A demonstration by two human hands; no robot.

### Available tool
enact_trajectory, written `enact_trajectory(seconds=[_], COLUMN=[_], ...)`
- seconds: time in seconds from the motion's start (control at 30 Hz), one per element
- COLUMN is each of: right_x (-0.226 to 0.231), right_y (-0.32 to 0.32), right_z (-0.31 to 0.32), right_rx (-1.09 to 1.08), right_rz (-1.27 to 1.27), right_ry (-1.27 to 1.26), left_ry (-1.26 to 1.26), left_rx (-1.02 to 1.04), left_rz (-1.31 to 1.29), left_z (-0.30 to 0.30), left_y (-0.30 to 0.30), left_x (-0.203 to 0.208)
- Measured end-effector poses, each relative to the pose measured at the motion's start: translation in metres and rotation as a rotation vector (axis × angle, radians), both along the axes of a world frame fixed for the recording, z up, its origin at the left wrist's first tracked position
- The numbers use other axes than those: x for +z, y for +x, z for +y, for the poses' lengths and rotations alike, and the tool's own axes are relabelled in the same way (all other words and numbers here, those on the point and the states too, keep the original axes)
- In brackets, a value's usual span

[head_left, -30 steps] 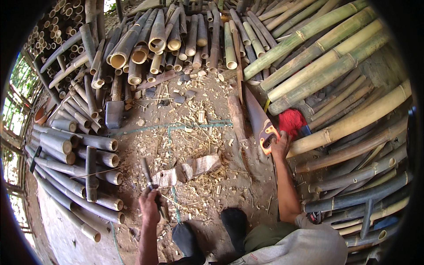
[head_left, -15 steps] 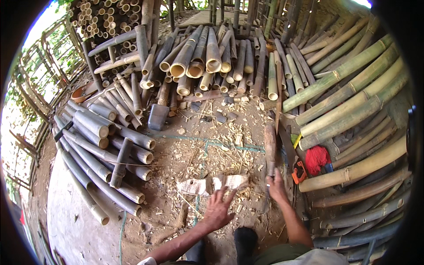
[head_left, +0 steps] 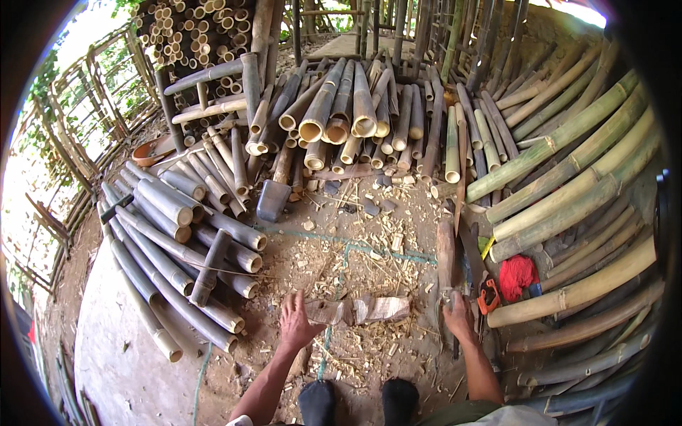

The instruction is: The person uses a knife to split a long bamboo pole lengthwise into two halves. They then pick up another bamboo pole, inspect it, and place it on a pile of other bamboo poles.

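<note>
On the dirt floor before my feet lies a rough-cut wooden piece (head_left: 383, 309), pale at its right half, browner at its left, with a notch in the middle. My left hand (head_left: 297, 323) is open at its left end, fingers spread; I cannot tell whether they touch it. To the right, my right hand (head_left: 460, 317) is closed at the near end of a long brown wooden piece (head_left: 445, 248). Whatever its fingers hold is mostly hidden. Just beyond it lies an orange-handled tool (head_left: 489, 295) beside a red cloth bundle (head_left: 520, 277).
Bamboo poles (head_left: 355, 106) are stacked at the back, with green ones (head_left: 561, 163) along the right. Cut bamboo lengths (head_left: 160, 202) and a bamboo mallet-like piece (head_left: 212, 266) lie left. A large dark-headed mallet (head_left: 273, 201) rests farther back. Wood chips (head_left: 376, 234) litter the floor.
My left hand has moved left, from over the wooden piece's near side to its left end. The wooden piece shows a browner left half now. My right hand has hardly moved; the view has shifted.
</note>
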State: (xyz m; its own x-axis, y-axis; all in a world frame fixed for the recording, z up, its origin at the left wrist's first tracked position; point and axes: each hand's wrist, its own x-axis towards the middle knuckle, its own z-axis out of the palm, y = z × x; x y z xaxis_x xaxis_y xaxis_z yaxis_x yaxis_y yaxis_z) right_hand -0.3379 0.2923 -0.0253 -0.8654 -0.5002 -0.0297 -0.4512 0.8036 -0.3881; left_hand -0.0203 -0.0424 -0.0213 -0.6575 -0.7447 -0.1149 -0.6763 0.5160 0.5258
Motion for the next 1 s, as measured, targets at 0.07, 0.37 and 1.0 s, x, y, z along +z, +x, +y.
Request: enact_trajectory(seconds=[0.07,0.37,1.0], right_x=[0.015,-0.002,-0.032], right_y=[0.014,0.065,0.066], right_z=[-0.024,-0.119,-0.127], right_rx=[0.178,0.522,0.477], right_rz=[-0.020,0.049,-0.076], right_ry=[-0.079,0.161,0.280], left_ry=[-0.014,-0.108,0.980], left_rx=[-0.156,-0.257,0.202], left_rz=[-0.047,0.180,0.941], left_z=[-0.006,-0.056,-0.150], left_y=[0.005,-0.040,-0.272], left_x=[-0.019,-0.025,0.146])
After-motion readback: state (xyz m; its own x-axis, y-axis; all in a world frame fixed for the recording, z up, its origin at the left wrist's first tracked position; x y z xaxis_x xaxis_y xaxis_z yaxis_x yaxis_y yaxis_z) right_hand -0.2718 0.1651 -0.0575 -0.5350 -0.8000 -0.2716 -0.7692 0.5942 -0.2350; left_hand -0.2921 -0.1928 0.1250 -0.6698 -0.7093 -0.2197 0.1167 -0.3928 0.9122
